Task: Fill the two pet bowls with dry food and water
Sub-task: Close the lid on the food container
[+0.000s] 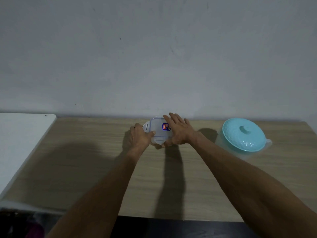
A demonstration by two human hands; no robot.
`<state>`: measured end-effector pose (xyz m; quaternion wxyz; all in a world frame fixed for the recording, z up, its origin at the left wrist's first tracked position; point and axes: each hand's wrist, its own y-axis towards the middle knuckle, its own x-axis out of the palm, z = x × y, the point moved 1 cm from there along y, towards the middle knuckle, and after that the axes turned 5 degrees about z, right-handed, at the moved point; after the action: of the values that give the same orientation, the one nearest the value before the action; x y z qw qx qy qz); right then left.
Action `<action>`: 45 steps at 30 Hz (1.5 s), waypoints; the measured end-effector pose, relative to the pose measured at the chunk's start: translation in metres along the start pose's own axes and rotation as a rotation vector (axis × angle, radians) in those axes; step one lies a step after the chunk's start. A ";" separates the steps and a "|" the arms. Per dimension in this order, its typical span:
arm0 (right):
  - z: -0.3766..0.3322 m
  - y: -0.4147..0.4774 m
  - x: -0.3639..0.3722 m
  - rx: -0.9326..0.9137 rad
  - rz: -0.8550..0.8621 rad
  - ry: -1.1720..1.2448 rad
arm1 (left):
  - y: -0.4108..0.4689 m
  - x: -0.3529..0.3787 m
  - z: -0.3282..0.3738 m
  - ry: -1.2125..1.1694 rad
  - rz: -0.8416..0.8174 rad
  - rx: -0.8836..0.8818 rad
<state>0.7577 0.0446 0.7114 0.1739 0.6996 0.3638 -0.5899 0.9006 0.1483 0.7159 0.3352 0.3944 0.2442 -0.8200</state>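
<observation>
A small clear plastic container (157, 128) with a snap-on lid and a blue-red sticker stands near the back of the wooden table (85, 160). My left hand (139, 137) grips its left side, thumb on the lid by a raised side flap. My right hand (178, 130) lies flat across the lid's right part, fingers spread, thumb under the near edge. A clear jug with a turquoise lid (243, 134) stands to the right, apart from my hands. No pet bowls are in view.
A grey wall rises right behind the table. A white surface (20, 143) adjoins the table on the left. The table's front edge runs along the bottom, with dark floor below it.
</observation>
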 end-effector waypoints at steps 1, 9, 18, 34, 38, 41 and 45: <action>-0.001 0.002 0.001 -0.016 -0.011 -0.020 | 0.001 0.000 0.000 -0.008 -0.018 -0.012; -0.001 0.015 0.010 -0.004 0.019 -0.105 | 0.004 0.001 0.000 0.018 -0.044 -0.009; -0.003 0.021 0.012 0.008 0.046 -0.164 | -0.001 0.002 0.004 0.025 -0.052 0.001; -0.003 -0.022 0.043 0.498 0.503 0.755 | -0.003 -0.005 0.003 -0.060 -0.096 -0.048; -0.003 -0.015 0.042 0.572 0.518 0.832 | -0.003 -0.006 0.003 -0.054 -0.105 -0.041; -0.001 -0.012 0.044 0.627 0.511 0.867 | -0.004 -0.006 0.002 -0.041 -0.105 -0.036; 0.000 -0.010 0.047 0.681 0.512 0.934 | -0.004 -0.004 0.000 -0.037 -0.099 -0.007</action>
<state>0.7524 0.0656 0.6683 -0.1001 0.9642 0.0144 -0.2450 0.8996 0.1520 0.7202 0.2998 0.3655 0.2603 -0.8419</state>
